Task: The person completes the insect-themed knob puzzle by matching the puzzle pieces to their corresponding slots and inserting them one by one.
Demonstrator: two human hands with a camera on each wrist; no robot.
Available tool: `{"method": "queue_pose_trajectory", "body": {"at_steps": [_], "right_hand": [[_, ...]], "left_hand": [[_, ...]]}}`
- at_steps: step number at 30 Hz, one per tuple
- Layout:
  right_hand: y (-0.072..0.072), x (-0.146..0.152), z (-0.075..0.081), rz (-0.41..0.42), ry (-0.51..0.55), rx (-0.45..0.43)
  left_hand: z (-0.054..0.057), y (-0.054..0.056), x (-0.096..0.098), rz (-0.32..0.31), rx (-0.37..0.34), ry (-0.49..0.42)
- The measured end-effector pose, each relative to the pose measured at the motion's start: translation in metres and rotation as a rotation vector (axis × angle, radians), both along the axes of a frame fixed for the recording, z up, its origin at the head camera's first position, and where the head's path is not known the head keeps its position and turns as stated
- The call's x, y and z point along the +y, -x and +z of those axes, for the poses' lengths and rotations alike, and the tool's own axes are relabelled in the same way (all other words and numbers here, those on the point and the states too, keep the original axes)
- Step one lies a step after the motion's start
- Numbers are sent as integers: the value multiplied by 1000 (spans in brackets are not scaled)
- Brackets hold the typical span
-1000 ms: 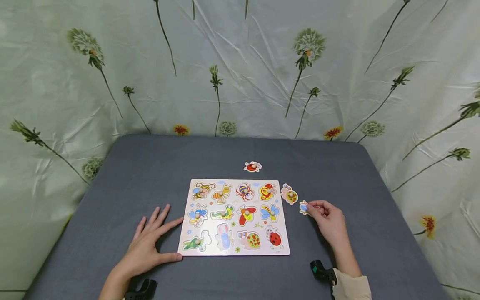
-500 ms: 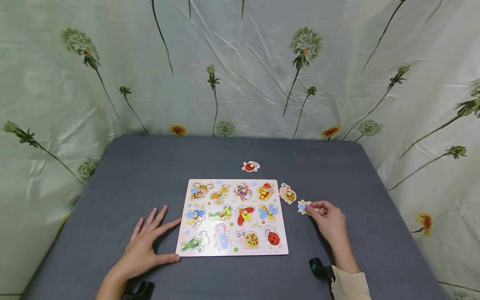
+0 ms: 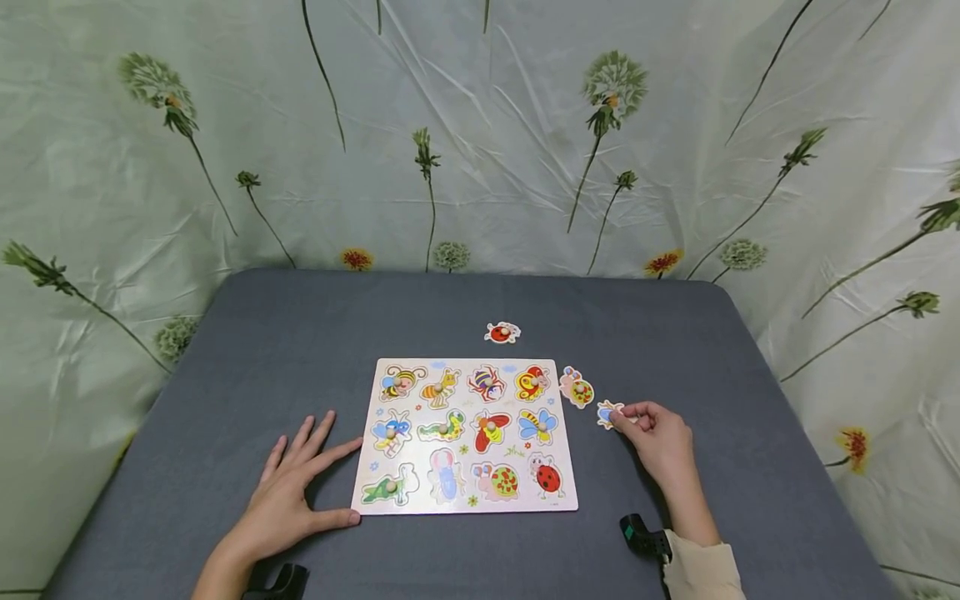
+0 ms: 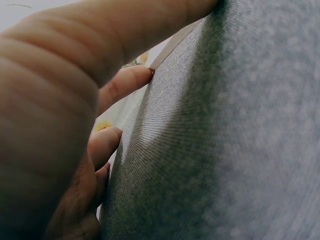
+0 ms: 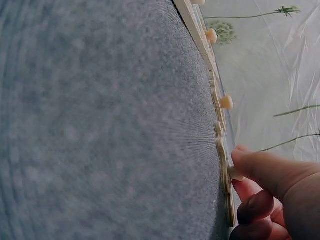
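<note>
A pale wooden peg puzzle board with insect pictures lies on the table. My left hand has its fingers spread; the index fingertip touches the board's left edge and the thumb its near left corner. To the right of the board, my right hand pinches the knob of a blue insect puzzle piece, partly hidden by the fingers. In the right wrist view, this piece lies on the cloth, its knob between thumb and finger. A snail piece lies against the board's right edge, and a ladybug piece lies behind the board.
Grey cloth covers the table. Behind it hangs a pale curtain printed with dandelions. Several pieces with knobs sit in the board; the beetle, snail and ladybug pictures in its near row show no knobs. Black cameras are strapped to both wrists.
The head view has shifted slightly. Both hands and the pieces stay in place relative to the board.
</note>
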State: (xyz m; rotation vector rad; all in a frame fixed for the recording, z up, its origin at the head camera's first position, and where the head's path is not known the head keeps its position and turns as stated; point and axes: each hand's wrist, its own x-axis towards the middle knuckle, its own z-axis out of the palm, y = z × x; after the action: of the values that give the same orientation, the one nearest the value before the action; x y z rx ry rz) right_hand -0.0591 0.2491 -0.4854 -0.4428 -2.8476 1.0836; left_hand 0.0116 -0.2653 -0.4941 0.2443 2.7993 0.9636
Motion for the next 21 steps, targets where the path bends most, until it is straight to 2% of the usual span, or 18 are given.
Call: {"method": "queue_pose_trajectory", "body": {"at_steps": [9,14,21], "right_hand": [[0,3,4,25,6,-18],[0,11,8,81,-3,-43],[-1,20,11,174,52,-53]], "left_hand": [[-1,-1,-1,-6,5,5],[-2,0,-1,-6,9,11],[-2,1,0,-6,15,12]]}}
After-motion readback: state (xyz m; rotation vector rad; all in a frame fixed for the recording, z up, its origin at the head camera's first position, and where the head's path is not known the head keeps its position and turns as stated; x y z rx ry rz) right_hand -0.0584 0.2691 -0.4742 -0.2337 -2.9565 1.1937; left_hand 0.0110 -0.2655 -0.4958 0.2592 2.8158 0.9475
